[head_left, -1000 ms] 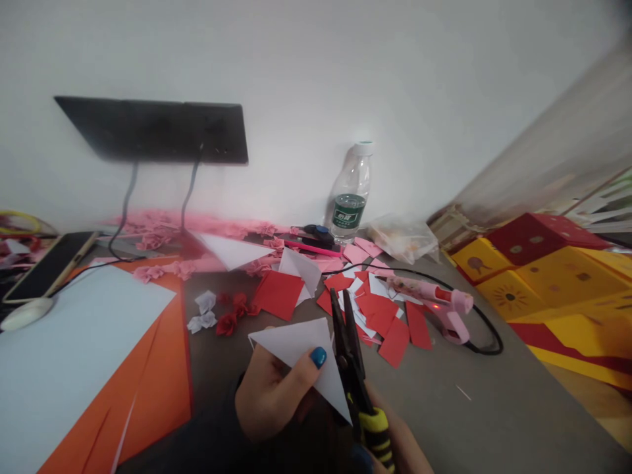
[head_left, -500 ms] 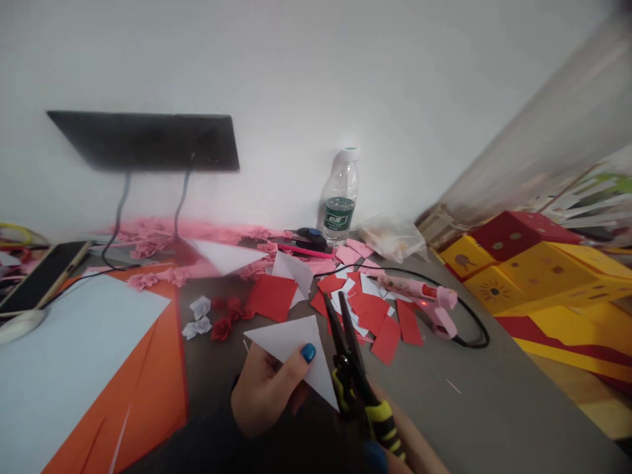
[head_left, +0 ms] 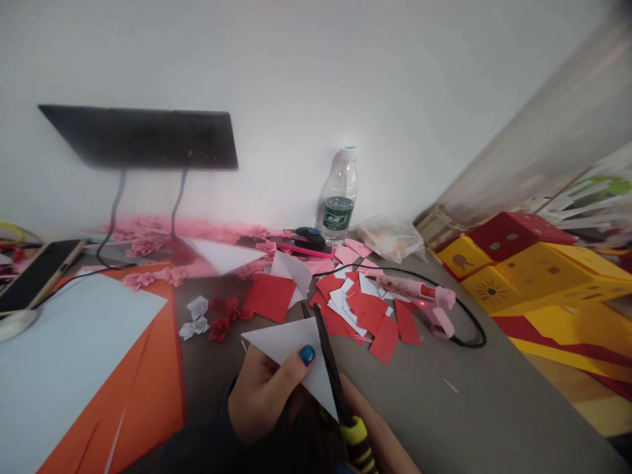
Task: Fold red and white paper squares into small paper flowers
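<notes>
A folded white paper triangle [head_left: 291,342] is pinched in my left hand [head_left: 269,392], with the blue-nailed thumb flat on top. My right hand [head_left: 372,428] grips black-and-yellow scissors [head_left: 332,368] at the lower edge of the view. The blades lie along the triangle's right edge, one on each side of the paper. Most of my right fingers and the lower handle are hidden. Just beyond the triangle lie a red paper square [head_left: 270,297], a folded white piece [head_left: 292,270], red paper flowers [head_left: 222,322] and white paper flowers [head_left: 196,317].
Red and white cut pieces [head_left: 365,306] lie beside a corded pink glue gun [head_left: 424,296]. A water bottle [head_left: 340,197] stands by the wall. Orange sheets [head_left: 148,355], a white sheet [head_left: 74,329] and a phone [head_left: 42,273] are left; yellow boxes [head_left: 563,270] stand right.
My right hand has moved left with the scissors, bringing the blades from beside the paper triangle onto its right edge. My left hand has hardly moved; the view has shifted slightly.
</notes>
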A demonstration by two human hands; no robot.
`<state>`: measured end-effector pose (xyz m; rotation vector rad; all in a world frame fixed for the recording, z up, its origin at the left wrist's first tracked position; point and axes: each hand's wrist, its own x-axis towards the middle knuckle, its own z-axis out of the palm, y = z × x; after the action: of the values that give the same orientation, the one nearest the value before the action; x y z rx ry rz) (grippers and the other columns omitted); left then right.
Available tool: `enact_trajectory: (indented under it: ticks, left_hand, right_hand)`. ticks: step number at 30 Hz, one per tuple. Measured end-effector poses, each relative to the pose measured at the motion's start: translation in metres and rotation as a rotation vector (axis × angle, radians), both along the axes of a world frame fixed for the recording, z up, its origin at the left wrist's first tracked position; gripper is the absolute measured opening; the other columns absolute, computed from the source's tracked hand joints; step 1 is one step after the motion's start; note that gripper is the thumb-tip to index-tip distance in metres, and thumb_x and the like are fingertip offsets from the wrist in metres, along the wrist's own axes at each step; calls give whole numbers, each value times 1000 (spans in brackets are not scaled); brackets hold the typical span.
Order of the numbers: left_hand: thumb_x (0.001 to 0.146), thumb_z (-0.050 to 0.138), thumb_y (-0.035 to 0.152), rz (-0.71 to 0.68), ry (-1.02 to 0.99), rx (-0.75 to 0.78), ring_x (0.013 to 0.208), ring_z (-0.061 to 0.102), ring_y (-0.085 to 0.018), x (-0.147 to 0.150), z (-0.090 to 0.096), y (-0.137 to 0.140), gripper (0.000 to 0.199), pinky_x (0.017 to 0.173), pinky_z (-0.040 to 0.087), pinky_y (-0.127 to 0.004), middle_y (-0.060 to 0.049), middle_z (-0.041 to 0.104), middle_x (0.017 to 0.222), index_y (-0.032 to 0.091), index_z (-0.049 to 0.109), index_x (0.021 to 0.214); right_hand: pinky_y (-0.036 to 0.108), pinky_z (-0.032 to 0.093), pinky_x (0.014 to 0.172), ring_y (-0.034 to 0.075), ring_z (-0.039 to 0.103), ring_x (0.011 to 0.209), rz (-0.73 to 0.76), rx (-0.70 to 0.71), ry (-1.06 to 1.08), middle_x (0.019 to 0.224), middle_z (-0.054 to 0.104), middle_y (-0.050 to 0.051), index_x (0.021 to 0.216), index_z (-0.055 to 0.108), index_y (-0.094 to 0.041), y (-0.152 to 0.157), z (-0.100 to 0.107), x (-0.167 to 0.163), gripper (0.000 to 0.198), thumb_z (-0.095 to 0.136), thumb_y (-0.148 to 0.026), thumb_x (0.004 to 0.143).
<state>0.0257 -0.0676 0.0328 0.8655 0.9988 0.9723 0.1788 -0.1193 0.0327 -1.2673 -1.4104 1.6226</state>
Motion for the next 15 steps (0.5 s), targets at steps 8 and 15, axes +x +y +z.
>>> enact_trajectory:
  ticks: [8, 15]
  left_hand:
    - [73, 70, 56, -21, -5, 24, 31, 31, -4, -1, -4, -1, 47, 32, 14, -19, 3, 44, 39, 14, 57, 55]
    - [69, 74, 54, 14, 1, -9, 31, 30, -4, 1, 2, -2, 46, 32, 14, -18, 4, 43, 38, 15, 56, 55]
  right_hand:
    - [28, 53, 67, 21, 63, 76, -47, 8, 10, 86, 67, 4, 106, 63, -21, 0, 0, -4, 50, 69, -59, 74]
    - [28, 53, 66, 22, 65, 78, -80, 31, -5, 95, 68, 5, 108, 64, -21, 0, 2, -6, 52, 66, -61, 75]
